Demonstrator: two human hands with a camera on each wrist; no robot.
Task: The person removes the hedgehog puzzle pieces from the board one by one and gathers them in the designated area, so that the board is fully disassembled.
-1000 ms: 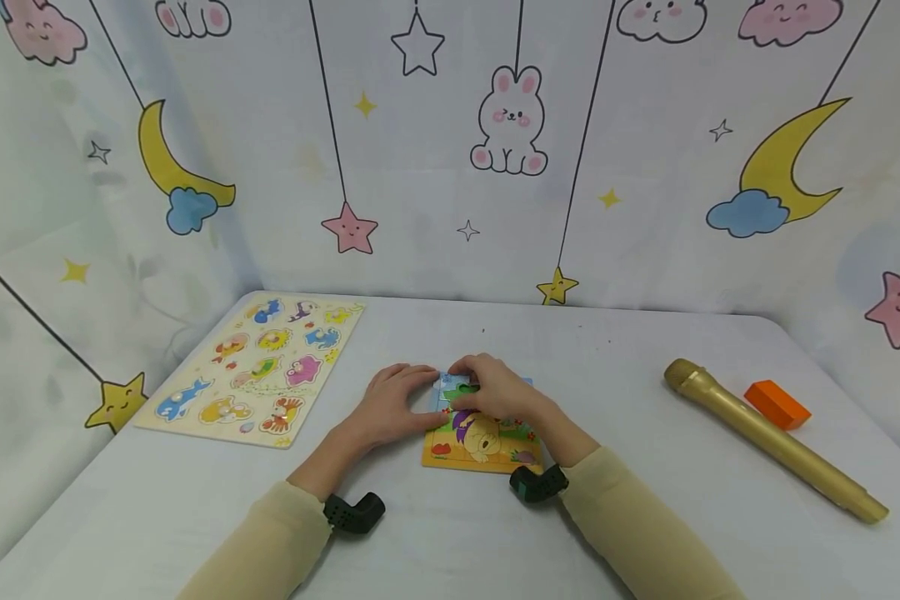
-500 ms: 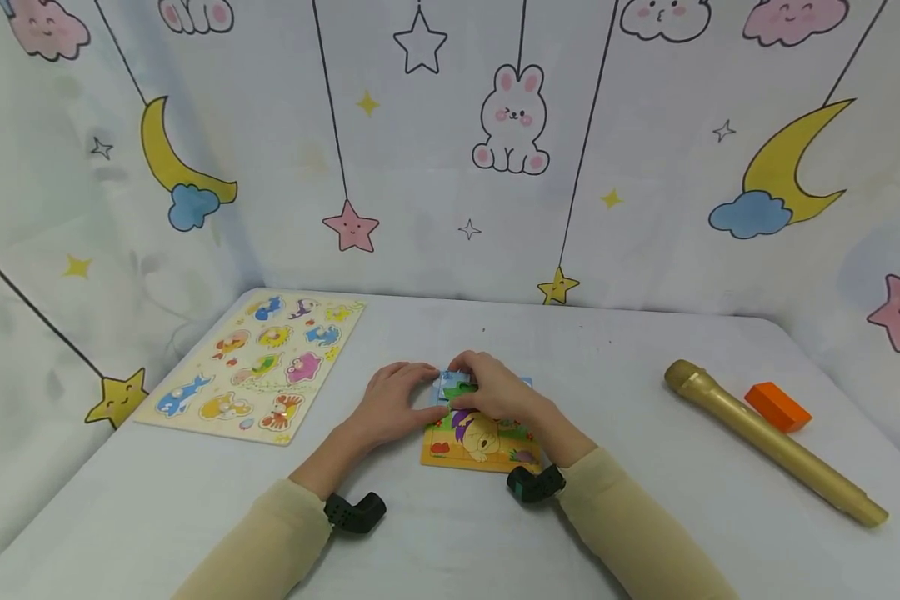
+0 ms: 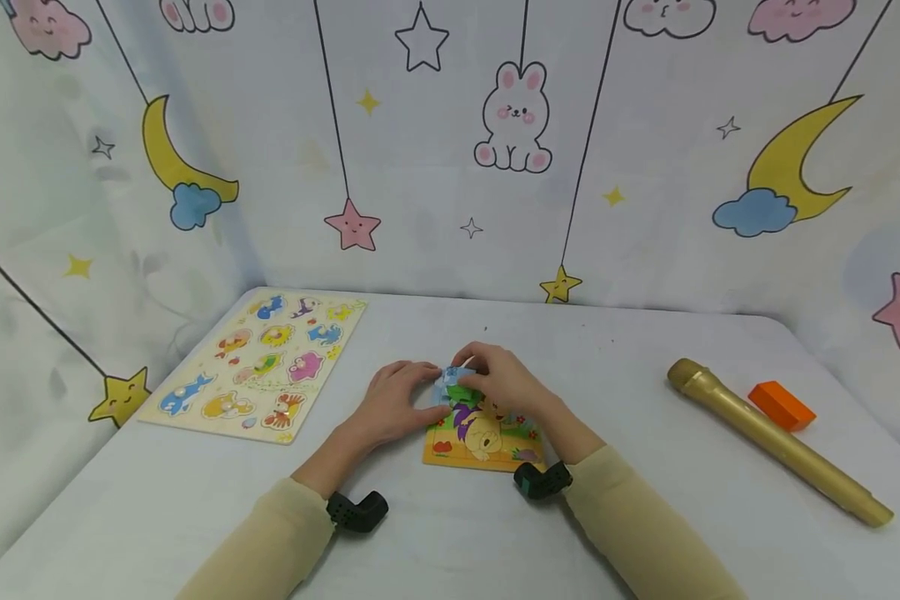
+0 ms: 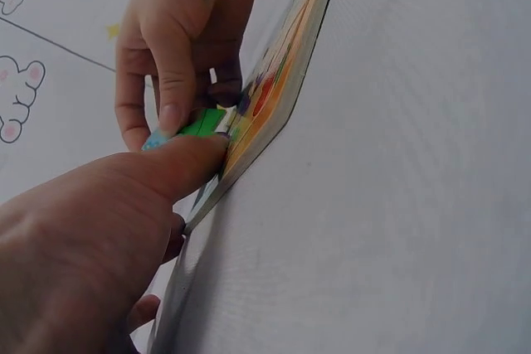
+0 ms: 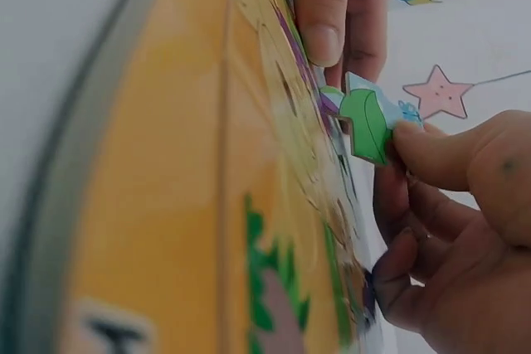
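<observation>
A small jigsaw puzzle [image 3: 483,442] with an orange border and cartoon picture lies in mid-table. My left hand [image 3: 394,407] holds it at its left edge, the thumb on the picture and the fingers by the upper left corner. Over the puzzle's upper left part, my right hand [image 3: 501,382] pinches a green and light-blue puzzle piece [image 5: 365,118] between thumb and fingers. The piece stands tilted up from the puzzle in the right wrist view. In the left wrist view the same piece [image 4: 203,122] shows just past my left thumb. My right hand covers the puzzle's upper right part.
A large cream puzzle board [image 3: 258,367] with sea-animal pictures lies at the back left. To the right are a gold microphone [image 3: 780,442] and an orange block [image 3: 782,406]. A printed curtain [image 3: 435,167] hangs behind the white table [image 3: 450,550].
My right hand has lifted slightly, and the puzzle piece in its fingers has tilted up from the puzzle. The left hand has kept its place.
</observation>
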